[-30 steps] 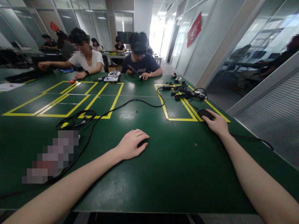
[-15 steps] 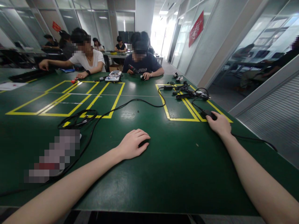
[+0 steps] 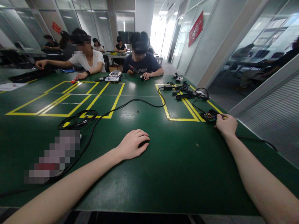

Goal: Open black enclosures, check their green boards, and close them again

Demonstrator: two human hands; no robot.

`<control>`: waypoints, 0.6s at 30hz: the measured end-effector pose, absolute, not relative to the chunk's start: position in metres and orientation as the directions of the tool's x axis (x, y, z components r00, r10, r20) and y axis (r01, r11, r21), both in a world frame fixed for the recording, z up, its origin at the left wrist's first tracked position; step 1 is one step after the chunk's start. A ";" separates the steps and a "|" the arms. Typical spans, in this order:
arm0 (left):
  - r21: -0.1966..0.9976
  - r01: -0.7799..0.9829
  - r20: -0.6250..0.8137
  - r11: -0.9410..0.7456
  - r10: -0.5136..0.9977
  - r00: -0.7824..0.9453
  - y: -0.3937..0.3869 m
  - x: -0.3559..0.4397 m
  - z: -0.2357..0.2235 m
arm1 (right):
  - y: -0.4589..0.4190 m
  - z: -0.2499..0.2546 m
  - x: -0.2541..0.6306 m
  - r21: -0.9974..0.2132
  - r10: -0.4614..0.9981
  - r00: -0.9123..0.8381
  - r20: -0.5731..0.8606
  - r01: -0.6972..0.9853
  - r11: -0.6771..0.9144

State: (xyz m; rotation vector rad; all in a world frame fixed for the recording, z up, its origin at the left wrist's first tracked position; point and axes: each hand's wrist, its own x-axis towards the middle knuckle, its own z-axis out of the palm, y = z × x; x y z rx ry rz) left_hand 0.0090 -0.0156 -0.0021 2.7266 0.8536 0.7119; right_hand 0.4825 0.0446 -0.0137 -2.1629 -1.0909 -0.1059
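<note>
My left hand [image 3: 133, 144] lies on the green table [image 3: 163, 174], its fingers loosely curved and apart from the thumb. Only dark shadow shows in the gap under it. At the right edge, my right hand [image 3: 226, 123] pinches the near side of a small black box [image 3: 209, 115], whose exposed face shows a circuit board with green and copper-coloured parts. The fingertips on its far side are hidden. A thin black cable runs from the box to a pile of black cables and adapters [image 3: 184, 91] just beyond it.
Yellow tape [image 3: 182, 119] marks rectangles on the table. A black cord [image 3: 137, 100] crosses it to a coiled cable [image 3: 78, 119] at left, near a blurred-out object [image 3: 53, 155]. Two people sit across the table, one holding a dark tool [image 3: 134, 69]. A glass partition stands at right.
My right hand has shifted a little right and the black box has been turned, so its circuit board now shows. My left hand has stayed in place.
</note>
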 end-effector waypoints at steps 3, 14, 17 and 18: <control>0.320 0.486 0.384 -0.813 0.580 0.718 -0.016 0.009 -0.001 | 0.041 -0.005 0.472 -0.606 0.626 0.732 0.269 0.634 -0.480; 0.319 0.484 0.383 -0.815 0.578 0.721 -0.017 0.008 -0.001 | 0.028 0.010 0.448 -0.589 0.697 0.642 0.319 0.710 -0.385; 0.324 0.486 0.380 -0.812 0.582 0.719 -0.017 0.008 -0.001 | 0.031 0.006 0.454 -0.574 0.699 0.629 0.340 0.728 -0.375; 0.327 0.486 0.380 -0.811 0.583 0.718 -0.016 0.008 -0.001 | 0.032 0.004 0.457 -0.567 0.698 0.625 0.351 0.735 -0.372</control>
